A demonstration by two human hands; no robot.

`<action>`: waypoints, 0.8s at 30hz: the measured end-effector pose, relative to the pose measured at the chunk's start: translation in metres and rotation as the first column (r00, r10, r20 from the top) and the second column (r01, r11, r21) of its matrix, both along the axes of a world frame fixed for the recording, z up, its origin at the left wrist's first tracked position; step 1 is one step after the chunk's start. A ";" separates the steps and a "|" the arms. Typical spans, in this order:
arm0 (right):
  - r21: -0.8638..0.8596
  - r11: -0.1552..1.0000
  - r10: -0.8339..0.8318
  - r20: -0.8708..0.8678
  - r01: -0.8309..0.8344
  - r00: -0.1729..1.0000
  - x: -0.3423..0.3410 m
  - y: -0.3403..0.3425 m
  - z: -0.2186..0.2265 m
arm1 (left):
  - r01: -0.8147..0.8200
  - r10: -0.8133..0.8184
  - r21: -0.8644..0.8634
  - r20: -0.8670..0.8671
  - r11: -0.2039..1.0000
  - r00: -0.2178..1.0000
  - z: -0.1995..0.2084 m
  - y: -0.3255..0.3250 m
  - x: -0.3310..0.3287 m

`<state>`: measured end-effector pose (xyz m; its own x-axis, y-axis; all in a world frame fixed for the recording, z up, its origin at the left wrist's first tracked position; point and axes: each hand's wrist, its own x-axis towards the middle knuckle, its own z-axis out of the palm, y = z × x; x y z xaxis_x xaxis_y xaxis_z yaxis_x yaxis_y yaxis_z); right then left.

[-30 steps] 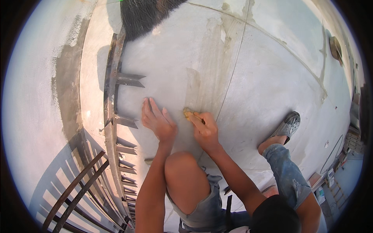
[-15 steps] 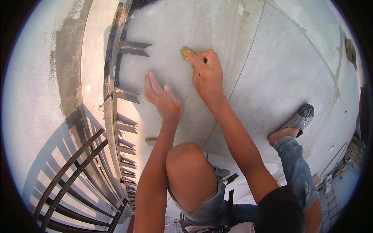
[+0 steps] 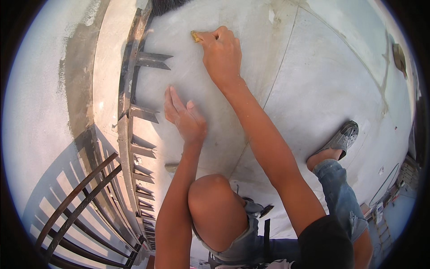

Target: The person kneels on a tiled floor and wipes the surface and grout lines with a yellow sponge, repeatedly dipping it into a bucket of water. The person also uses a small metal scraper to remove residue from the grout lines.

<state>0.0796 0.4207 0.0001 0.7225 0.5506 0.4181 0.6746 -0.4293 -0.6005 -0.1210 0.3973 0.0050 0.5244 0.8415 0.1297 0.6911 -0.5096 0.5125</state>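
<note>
My right hand (image 3: 223, 58) is closed round a small yellow-brown, sponge-like piece (image 3: 195, 36). Only its edge sticks out beyond the fingertips, so its exact kind is unclear. The piece lies against a smooth grey slab (image 3: 309, 94) with thin seams and faint brownish streaks. Nearer to me on the left, my left hand (image 3: 186, 119) holds nothing. Its fingers are stretched out and the thumb stands apart, with the palm turned toward the right. I cannot tell whether it touches the slab.
Along the left runs a dark metal rail (image 3: 127, 121) with pointed pieces jutting toward my left hand. A dark barred railing (image 3: 83, 201) stands at lower left. My bent knee (image 3: 217, 210) is between my arms; my foot in a grey clog (image 3: 342, 140) rests on the slab at right.
My right hand has moved farther away and to the left over the slab, carrying the yellow-brown piece. My left hand has stayed almost in place.
</note>
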 end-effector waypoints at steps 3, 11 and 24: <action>-0.016 0.987 0.149 -0.243 -0.157 0.959 -0.093 -0.106 0.019 | -0.021 0.022 0.013 -0.038 1.000 0.999 -0.004 0.005 -0.018; -0.041 0.967 -0.253 -0.016 0.252 0.967 0.112 -0.090 0.003 | -0.001 0.003 0.043 -0.039 0.999 0.999 -0.004 0.003 -0.008; -0.089 0.994 -0.065 -0.056 0.060 0.996 0.013 -0.129 0.012 | -0.001 0.004 0.032 -0.107 0.999 0.994 -0.003 0.006 -0.020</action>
<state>0.0931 0.2921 0.0118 0.7787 0.5361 0.3258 0.6092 -0.5222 -0.5969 -0.1409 0.4028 0.0024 0.5346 0.8392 0.1000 0.7423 -0.5228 0.4191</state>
